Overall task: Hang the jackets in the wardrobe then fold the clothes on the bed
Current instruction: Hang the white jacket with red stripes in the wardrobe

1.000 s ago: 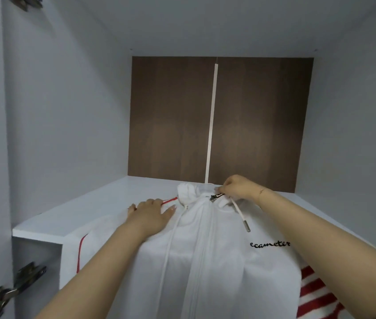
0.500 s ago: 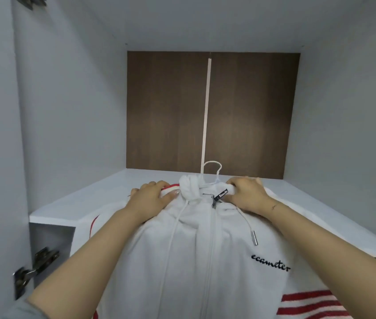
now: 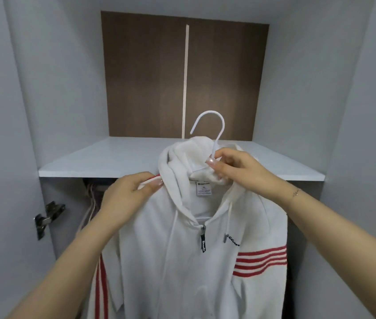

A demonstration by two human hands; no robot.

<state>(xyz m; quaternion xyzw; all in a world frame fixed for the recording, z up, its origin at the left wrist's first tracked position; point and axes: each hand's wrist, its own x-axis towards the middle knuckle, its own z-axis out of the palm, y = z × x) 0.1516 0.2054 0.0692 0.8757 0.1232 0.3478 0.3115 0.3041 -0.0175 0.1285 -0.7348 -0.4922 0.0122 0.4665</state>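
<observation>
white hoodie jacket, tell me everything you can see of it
The white hoodie jacket looks like soft fleece, with red stripes on both sleeves, a zip partly open at the neck, white drawstrings, a size label reading XL and small black chest script. It sits on a white hanger, held in front of the wardrobe shelf. The left hand grips its shoulder; the right hand pinches the hanger's neck at the collar.

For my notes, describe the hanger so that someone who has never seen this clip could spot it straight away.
Look at the white shelf across the wardrobe. Just in front of its edge, a white hooded jacket with red stripes is held up. The hanger is the thin white hook rising from its hood, pinched by the right hand.
</observation>
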